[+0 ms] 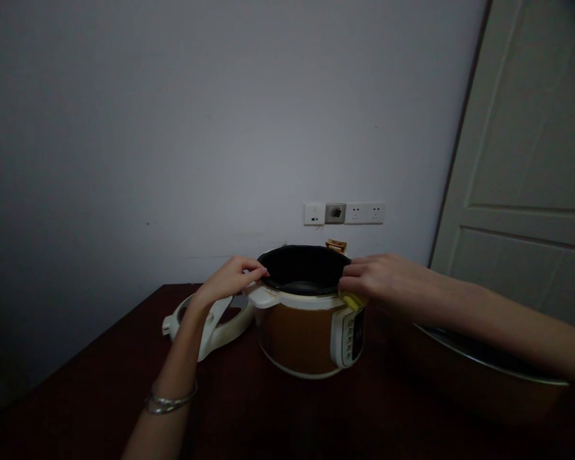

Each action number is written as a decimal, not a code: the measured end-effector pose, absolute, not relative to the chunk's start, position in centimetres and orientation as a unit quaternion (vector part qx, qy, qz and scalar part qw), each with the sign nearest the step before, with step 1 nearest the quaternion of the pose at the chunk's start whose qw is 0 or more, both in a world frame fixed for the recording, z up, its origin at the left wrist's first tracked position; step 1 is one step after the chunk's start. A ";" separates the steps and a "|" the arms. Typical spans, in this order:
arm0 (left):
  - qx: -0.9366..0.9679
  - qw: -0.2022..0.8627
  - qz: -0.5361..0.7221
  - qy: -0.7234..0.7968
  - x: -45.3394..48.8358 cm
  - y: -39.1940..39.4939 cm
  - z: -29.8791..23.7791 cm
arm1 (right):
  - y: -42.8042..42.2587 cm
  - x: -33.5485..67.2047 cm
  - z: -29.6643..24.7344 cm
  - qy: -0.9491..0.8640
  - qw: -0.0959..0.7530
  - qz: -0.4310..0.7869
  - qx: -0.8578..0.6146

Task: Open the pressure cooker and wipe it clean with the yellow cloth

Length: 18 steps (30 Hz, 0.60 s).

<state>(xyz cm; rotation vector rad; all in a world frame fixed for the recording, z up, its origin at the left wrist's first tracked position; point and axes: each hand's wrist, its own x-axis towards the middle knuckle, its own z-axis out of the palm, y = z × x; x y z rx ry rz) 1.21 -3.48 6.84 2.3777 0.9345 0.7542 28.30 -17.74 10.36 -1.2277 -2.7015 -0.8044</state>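
Cooker (pixel 294 335) between both hands (pixel 232 276)

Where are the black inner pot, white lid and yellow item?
Black inner pot (pixel 304 265), head view: inside of its far wall.
White lid (pixel 213 335), head view: middle of its crosspiece.
Yellow item (pixel 354 300), head view: part showing below the right hand (pixel 374 276).

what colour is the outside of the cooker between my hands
The cooker's outer body is brown, best seen in the head view.
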 end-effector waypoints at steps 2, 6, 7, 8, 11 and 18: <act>0.866 0.235 0.277 0.344 1.2 -3.5 6.8 | -17.4 27.3 9.7 -0.884 0.026 -0.263 -0.386; 0.858 0.259 0.266 0.356 1.1 -3.8 6.8 | -16.1 23.6 9.6 -0.896 0.025 -0.266 -0.356; 0.856 0.264 0.264 0.357 1.0 -3.8 6.9 | -15.5 22.5 9.6 -0.900 0.031 -0.266 -0.344; 0.855 0.266 0.264 0.358 0.9 -3.9 6.9 | -14.8 21.4 9.6 -0.904 0.039 -0.268 -0.332; 0.854 0.244 0.285 0.361 0.2 -3.7 7.2 | -12.5 18.4 9.5 -0.911 0.068 -0.253 -0.318; 0.845 0.169 0.342 0.375 -1.7 -3.0 7.9 | -10.1 17.2 12.0 -0.892 0.284 -0.105 -0.337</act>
